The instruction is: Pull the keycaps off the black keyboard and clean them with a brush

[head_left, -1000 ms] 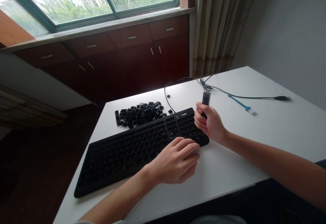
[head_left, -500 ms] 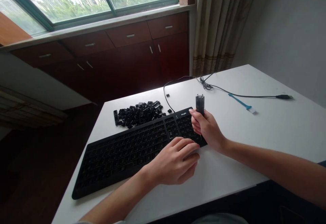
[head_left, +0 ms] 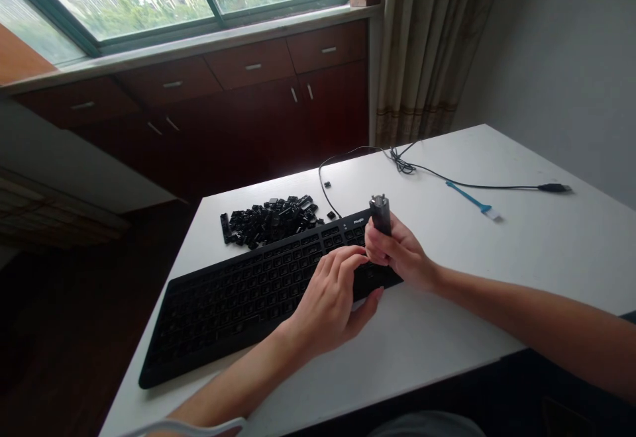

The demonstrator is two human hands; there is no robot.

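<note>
A black keyboard (head_left: 233, 308) lies slanted across the white table, its key field showing open sockets where keycaps are off. Upright over its right end, a dark-handled tool (head_left: 380, 215) with small metal prongs on top is wrapped in my right hand (head_left: 402, 251). The tool's lower end is hidden. My left hand (head_left: 335, 298) arches over the number-pad side, thumb apart from the bent fingers. Its fingertips reach close to my right hand; whether they touch it I cannot tell. Nothing shows in the left hand.
A pile of black keycaps (head_left: 275, 222) sits behind the keyboard, with two loose pieces to its right. The keyboard's cable (head_left: 403, 164) runs along the back to a USB plug (head_left: 554, 188). A blue brush (head_left: 470, 197) lies at the right.
My right hand and the tool have shifted slightly left, and the tool leans more. My left hand has moved up a little, its thumb spreading away from the fingers.
</note>
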